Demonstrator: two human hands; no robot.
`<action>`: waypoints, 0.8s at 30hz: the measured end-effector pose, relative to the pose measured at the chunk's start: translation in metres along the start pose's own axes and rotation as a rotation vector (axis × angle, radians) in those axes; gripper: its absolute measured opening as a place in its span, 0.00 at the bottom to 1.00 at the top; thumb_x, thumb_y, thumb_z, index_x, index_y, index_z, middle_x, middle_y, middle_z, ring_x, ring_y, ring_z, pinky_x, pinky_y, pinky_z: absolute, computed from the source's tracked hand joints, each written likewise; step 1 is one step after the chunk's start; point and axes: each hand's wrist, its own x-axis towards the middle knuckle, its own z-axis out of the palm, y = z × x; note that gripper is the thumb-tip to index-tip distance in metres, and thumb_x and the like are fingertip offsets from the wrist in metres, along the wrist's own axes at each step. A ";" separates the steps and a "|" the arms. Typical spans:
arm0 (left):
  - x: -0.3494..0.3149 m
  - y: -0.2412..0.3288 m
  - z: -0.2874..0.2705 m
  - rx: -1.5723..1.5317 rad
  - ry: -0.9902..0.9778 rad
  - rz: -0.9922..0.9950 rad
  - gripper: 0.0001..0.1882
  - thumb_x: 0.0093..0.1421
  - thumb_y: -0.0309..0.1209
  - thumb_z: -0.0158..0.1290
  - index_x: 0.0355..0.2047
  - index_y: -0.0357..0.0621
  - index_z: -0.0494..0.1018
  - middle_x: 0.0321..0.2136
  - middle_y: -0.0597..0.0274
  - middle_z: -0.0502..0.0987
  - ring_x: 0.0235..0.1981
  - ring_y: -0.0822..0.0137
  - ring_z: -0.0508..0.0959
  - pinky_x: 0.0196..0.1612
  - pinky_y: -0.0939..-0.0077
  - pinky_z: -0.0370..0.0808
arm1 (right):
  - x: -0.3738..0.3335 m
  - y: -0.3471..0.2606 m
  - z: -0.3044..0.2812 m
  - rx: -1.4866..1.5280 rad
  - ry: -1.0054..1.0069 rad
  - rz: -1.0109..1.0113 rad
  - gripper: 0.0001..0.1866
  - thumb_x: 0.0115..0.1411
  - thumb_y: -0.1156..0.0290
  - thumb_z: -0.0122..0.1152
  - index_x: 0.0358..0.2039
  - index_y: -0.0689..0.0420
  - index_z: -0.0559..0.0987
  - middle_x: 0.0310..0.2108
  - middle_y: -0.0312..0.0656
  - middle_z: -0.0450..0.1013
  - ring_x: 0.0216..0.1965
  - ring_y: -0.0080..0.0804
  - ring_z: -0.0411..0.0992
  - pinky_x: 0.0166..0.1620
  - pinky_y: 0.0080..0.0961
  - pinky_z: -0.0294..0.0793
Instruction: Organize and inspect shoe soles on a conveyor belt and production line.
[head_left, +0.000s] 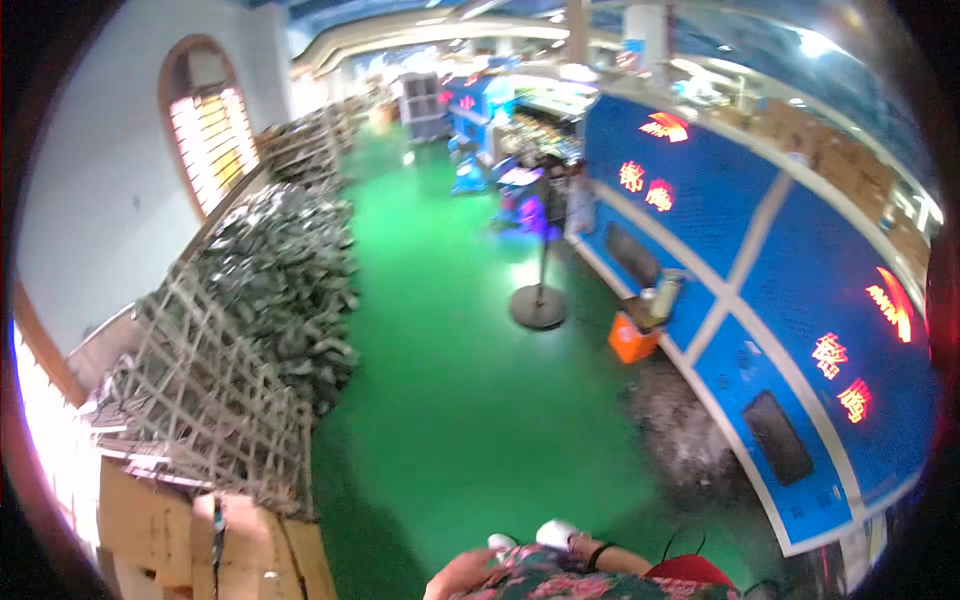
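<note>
At the lower edge, my left hand rests against the front of my dark floral garment. It is blurred and its fingers cannot be made out. My right hand reaches in front of my body, with a black band round the wrist; its fingers are hidden or smeared. Just beyond the hands, a white shoe shows on the green floor. Next to my right forearm is a red object with a thin dark cord, its kind unclear.
Wire-mesh cages and a heap of dark grey pieces line the left wall, with cardboard nearest me. Blue machine cabinets run along the right. A round-based stand and an orange box stand on the floor.
</note>
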 end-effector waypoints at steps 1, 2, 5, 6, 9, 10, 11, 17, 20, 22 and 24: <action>0.019 0.008 -0.029 0.070 0.023 0.042 0.23 0.62 0.48 0.53 0.52 0.51 0.74 0.53 0.49 0.75 0.47 0.48 0.78 0.49 0.55 0.75 | 0.032 0.009 -0.020 -0.081 0.043 -0.072 0.13 0.56 0.61 0.53 0.25 0.53 0.82 0.26 0.48 0.78 0.25 0.45 0.76 0.29 0.40 0.73; 0.042 0.014 -0.054 0.126 0.063 0.085 0.31 0.61 0.50 0.55 0.61 0.49 0.68 0.52 0.44 0.76 0.51 0.47 0.77 0.54 0.57 0.74 | 0.076 0.031 -0.043 -0.179 0.078 -0.155 0.13 0.59 0.62 0.53 0.24 0.53 0.81 0.23 0.44 0.77 0.22 0.39 0.74 0.26 0.36 0.71; 0.070 0.000 -0.132 0.174 0.198 -0.057 0.29 0.62 0.49 0.54 0.58 0.47 0.70 0.50 0.45 0.77 0.48 0.48 0.79 0.52 0.58 0.75 | 0.188 0.013 -0.149 0.940 0.240 -0.144 0.13 0.60 0.65 0.54 0.20 0.53 0.78 0.18 0.39 0.73 0.20 0.33 0.71 0.25 0.32 0.71; 0.081 0.001 -0.159 0.172 0.248 -0.067 0.29 0.62 0.50 0.53 0.58 0.46 0.71 0.49 0.46 0.78 0.47 0.48 0.79 0.52 0.57 0.75 | 0.213 -0.011 -0.211 0.777 0.305 -0.202 0.13 0.64 0.62 0.55 0.28 0.55 0.81 0.24 0.36 0.77 0.25 0.25 0.73 0.30 0.28 0.74; 0.137 -0.013 -0.205 -0.066 0.284 -0.008 0.26 0.64 0.43 0.55 0.58 0.44 0.71 0.47 0.50 0.80 0.47 0.58 0.80 0.52 0.64 0.75 | 0.281 -0.046 -0.319 1.707 0.039 -0.155 0.16 0.67 0.66 0.57 0.52 0.59 0.79 0.44 0.40 0.79 0.40 0.26 0.78 0.45 0.24 0.79; 0.158 -0.026 -0.222 -0.228 0.247 -0.010 0.26 0.64 0.40 0.56 0.59 0.43 0.70 0.48 0.52 0.79 0.49 0.64 0.79 0.54 0.68 0.74 | 0.299 -0.062 -0.362 1.677 0.046 -0.236 0.16 0.67 0.67 0.56 0.52 0.61 0.78 0.43 0.40 0.79 0.40 0.25 0.78 0.46 0.23 0.78; 0.178 -0.035 -0.240 -0.321 0.177 0.054 0.24 0.67 0.38 0.55 0.61 0.42 0.69 0.47 0.53 0.79 0.49 0.67 0.78 0.56 0.71 0.73 | 0.325 -0.069 -0.393 1.643 0.054 -0.253 0.16 0.68 0.68 0.55 0.53 0.61 0.78 0.43 0.40 0.79 0.41 0.25 0.77 0.46 0.22 0.78; 0.276 -0.035 -0.409 -1.014 0.204 -0.044 0.21 0.67 0.35 0.54 0.54 0.31 0.72 0.47 0.56 0.79 0.47 0.65 0.80 0.52 0.70 0.76 | 0.438 -0.083 -0.525 1.333 0.129 -0.382 0.16 0.68 0.69 0.55 0.52 0.62 0.78 0.42 0.38 0.79 0.41 0.22 0.75 0.46 0.21 0.77; 0.340 -0.050 -0.471 -1.321 0.214 0.110 0.19 0.64 0.28 0.56 0.51 0.24 0.72 0.47 0.48 0.78 0.48 0.61 0.79 0.55 0.70 0.76 | 0.489 -0.062 -0.601 1.207 0.111 -0.423 0.16 0.68 0.69 0.56 0.52 0.63 0.78 0.43 0.36 0.79 0.41 0.20 0.75 0.46 0.20 0.77; 0.376 -0.040 -0.513 -1.376 0.192 0.048 0.20 0.62 0.26 0.58 0.50 0.23 0.72 0.46 0.47 0.78 0.48 0.60 0.79 0.55 0.69 0.76 | 0.520 -0.042 -0.636 1.213 0.228 -0.386 0.15 0.68 0.71 0.55 0.52 0.63 0.78 0.43 0.38 0.79 0.42 0.21 0.75 0.46 0.20 0.76; 0.418 -0.042 -0.549 -1.246 0.195 0.087 0.18 0.62 0.28 0.58 0.49 0.27 0.73 0.43 0.52 0.80 0.44 0.64 0.80 0.49 0.73 0.77 | 0.555 -0.015 -0.669 1.457 0.271 -0.309 0.15 0.67 0.74 0.55 0.53 0.63 0.78 0.43 0.39 0.79 0.42 0.23 0.76 0.47 0.20 0.76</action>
